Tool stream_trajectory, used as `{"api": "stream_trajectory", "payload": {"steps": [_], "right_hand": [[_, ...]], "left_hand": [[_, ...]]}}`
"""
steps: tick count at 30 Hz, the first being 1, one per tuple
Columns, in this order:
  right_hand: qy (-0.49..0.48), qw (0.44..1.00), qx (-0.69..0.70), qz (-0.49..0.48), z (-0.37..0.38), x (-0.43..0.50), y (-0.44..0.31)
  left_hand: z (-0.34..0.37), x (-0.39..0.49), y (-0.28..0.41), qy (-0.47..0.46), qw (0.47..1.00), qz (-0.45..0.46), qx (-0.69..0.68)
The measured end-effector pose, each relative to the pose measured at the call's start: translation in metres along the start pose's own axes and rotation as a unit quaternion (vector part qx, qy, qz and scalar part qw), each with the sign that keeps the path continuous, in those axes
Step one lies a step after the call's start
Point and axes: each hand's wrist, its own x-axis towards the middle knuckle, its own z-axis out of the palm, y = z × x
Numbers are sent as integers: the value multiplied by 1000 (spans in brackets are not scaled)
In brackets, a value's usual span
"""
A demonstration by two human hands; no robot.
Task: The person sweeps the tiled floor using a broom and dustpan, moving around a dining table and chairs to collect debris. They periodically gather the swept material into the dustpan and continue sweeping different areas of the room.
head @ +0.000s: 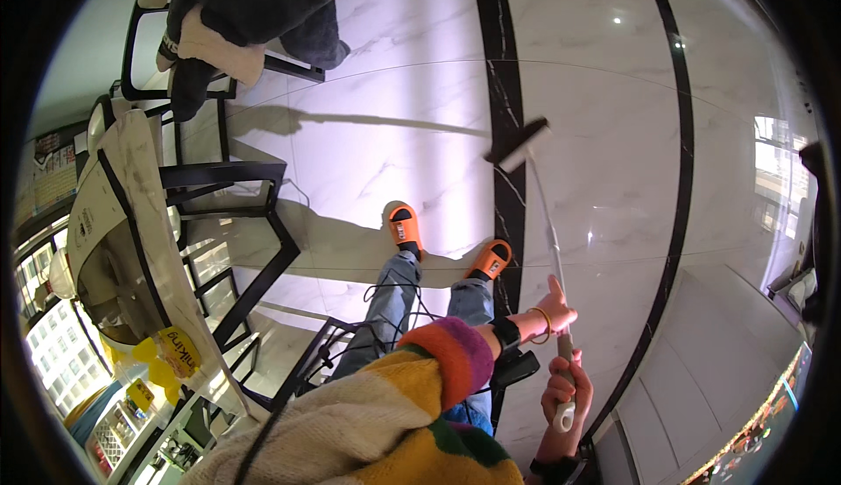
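Note:
A long-handled floor squeegee or broom [550, 222] slants across my right side, with a thin pale pole and a grey grip ending in a hanging loop. Its dark-edged, white-backed head [522, 146] is over the black stripe in the floor. My left hand [558, 307] holds the pole just above the grip, one finger pointing along it. Lower down, my right hand [570, 383] is wrapped around the grey grip near its looped end. Whether the head's edge presses on the floor is hard to tell.
Glossy marble-look tiles [368, 156] surround my orange slippers [404, 223]. Left stand a black-framed chair [223, 173] and a table [190, 314] with a yellow package [174, 353]. Clothing drapes another chair [253, 5]. Black cables [335, 340] hang by my legs; a white cabinet [696, 367] stands right.

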Motion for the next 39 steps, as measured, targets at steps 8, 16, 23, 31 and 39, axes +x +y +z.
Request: {"api": "stream_trajectory", "payload": {"steps": [8,16,23,31,39], "right_hand": [[48,939,-342,1,-17,-81,-26],[-17,879,-370,300,37,27,41],[-1,817,-365,445,2,162,229],[-15,839,-395,375,-72,181,251],[94,909,-399,78,-75,-9,144]], "left_hand": [[63,-63,-24,36,989,133,-60],[-84,-101,-36,424,848,241,-205],[-286,-144,-133,554,740,176,-338],[-342,-116,-227,331,920,159,-138],[-96,-105,-143,87,958,121,-244]]}}
